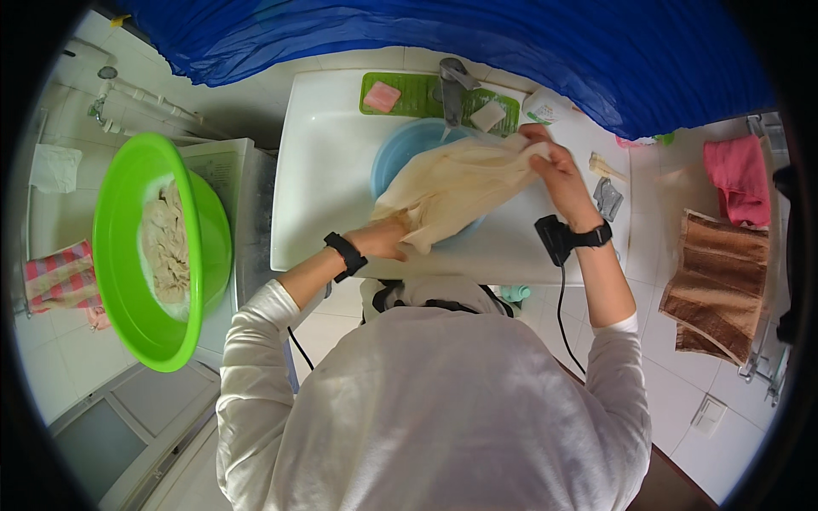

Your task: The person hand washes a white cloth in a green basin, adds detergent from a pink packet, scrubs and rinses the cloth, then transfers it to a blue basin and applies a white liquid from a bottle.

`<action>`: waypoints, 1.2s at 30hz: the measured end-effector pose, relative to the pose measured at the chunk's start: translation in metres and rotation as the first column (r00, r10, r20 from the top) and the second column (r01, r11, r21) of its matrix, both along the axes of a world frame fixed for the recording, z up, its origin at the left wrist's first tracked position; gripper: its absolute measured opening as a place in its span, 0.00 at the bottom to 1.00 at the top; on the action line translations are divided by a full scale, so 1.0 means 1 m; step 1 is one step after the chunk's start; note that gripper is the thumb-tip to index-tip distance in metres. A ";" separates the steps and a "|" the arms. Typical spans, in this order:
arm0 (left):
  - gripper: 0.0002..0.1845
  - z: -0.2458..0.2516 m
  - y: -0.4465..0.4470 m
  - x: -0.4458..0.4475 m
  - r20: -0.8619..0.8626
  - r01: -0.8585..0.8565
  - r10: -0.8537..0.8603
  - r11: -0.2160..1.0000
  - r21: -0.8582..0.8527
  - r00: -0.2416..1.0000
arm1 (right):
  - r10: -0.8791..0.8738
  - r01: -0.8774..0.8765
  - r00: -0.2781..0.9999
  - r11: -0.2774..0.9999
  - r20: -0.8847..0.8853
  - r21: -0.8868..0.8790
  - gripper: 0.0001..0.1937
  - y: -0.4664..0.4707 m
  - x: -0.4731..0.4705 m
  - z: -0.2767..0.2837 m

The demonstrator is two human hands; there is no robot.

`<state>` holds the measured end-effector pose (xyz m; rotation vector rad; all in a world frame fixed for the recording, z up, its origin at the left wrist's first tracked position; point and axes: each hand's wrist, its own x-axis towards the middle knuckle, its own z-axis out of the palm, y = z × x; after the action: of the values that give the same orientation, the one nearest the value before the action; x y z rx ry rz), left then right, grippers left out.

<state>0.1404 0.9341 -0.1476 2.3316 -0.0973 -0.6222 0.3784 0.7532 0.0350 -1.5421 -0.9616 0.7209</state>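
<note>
A cream-coloured cloth garment [466,179] is stretched between my hands above a light blue basin [393,150] in the white sink. My right hand [553,166] grips its upper right end, fingers closed on the fabric. At the lower left end is my left hand [383,236], partly covered by the folds; its grip cannot be made out for certain. Over the basin stands a grey faucet [451,96], with a thin stream of water at its spout. A pink soap bar [382,96] and a white soap bar [487,116] lie on a green ribbed mat [415,83].
A large green tub [214,223] with wet beige cloth [165,243] stands at the left on a white appliance. A brush [606,167] and a grey cloth [608,198] lie on the sink's right edge. Brown towels [722,281] hang at the right; a blue curtain [447,25] hangs ahead.
</note>
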 end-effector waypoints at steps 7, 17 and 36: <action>0.15 0.012 0.052 -0.018 0.356 -0.186 -0.060 0.766 0.615 0.933 | -0.002 -0.035 0.989 0.968 -0.150 -0.249 0.09 -0.056 0.055 -0.036; 0.09 0.118 0.095 -0.003 0.351 -0.365 0.336 0.931 0.019 0.874 | 0.587 -0.130 0.794 0.417 0.157 -0.899 0.34 -0.061 0.036 -0.107; 0.05 0.329 0.053 0.002 0.675 -0.010 0.404 0.862 -0.507 0.617 | 0.186 -0.029 0.955 0.835 -0.231 0.550 0.25 0.005 -0.024 0.131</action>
<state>0.1424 0.9869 0.1810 1.9220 -0.3125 0.5293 0.3546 0.7582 0.1662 -0.8656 -0.9429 0.6488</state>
